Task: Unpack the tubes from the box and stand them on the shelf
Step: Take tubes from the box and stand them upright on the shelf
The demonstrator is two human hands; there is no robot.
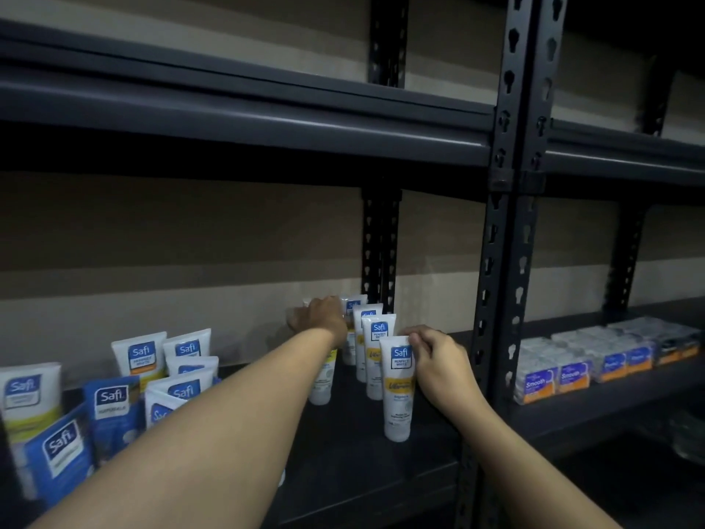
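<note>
Dim, bluish light throughout; the white tubes near centre catch most of it. Deep shadow lies under the upper shelf at 12 o'clock. Wide-angle distortion bends the uprights; the packs at 3 o'clock smear.

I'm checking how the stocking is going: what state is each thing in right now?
Front tube: upright on its cap, top pinched by right hand.
Tubes behind it: upright, in a row.
Left hand: over the top of a rear tube; grip hidden.
Tubes at left: leaning, bunched together.
Wrapped packs: lying side by side on the neighbouring shelf.
</note>
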